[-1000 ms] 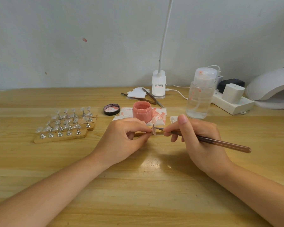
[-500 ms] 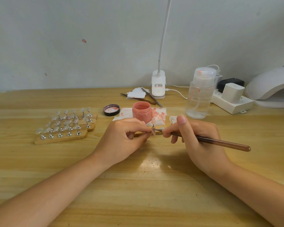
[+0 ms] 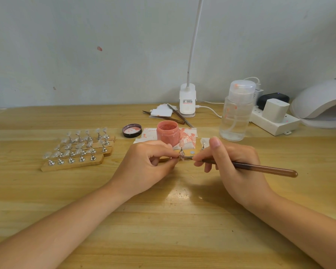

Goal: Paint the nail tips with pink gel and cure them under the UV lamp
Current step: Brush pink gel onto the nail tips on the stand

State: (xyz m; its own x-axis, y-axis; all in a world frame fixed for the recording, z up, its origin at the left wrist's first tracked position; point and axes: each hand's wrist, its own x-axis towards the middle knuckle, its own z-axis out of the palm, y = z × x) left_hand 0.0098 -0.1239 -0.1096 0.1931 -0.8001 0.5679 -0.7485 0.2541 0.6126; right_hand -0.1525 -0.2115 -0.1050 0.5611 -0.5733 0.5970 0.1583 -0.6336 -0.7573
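Two bare forearms reach in from the near edge of a wooden counter [image 3: 163,220]. The left hand [image 3: 147,166] pinches the small metal stand of a nail tip [image 3: 182,156] between thumb and forefinger, holding it just above the wood. The right hand [image 3: 235,167] grips a brown brush [image 3: 260,167] like a pen, its bristles touching the tip. The tip looks feather-light, thin and brittle, and wet gel would smear, so the stand below it seems the safe place to hold, with only light pressure.

Just behind the hands stands an open jar of pink gel [image 3: 167,133] on a stained paper towel [image 3: 188,135], its lid [image 3: 132,130] lying beside it. To the left sit wooden racks [image 3: 76,164] holding rows of clear tips, apparently unpainted. Farther back are a clear pump bottle [image 3: 237,111], a clip lamp [image 3: 187,100] and a power strip [image 3: 273,121]. The white UV lamp [image 3: 322,101] sits at the far right, well apart from the hands.
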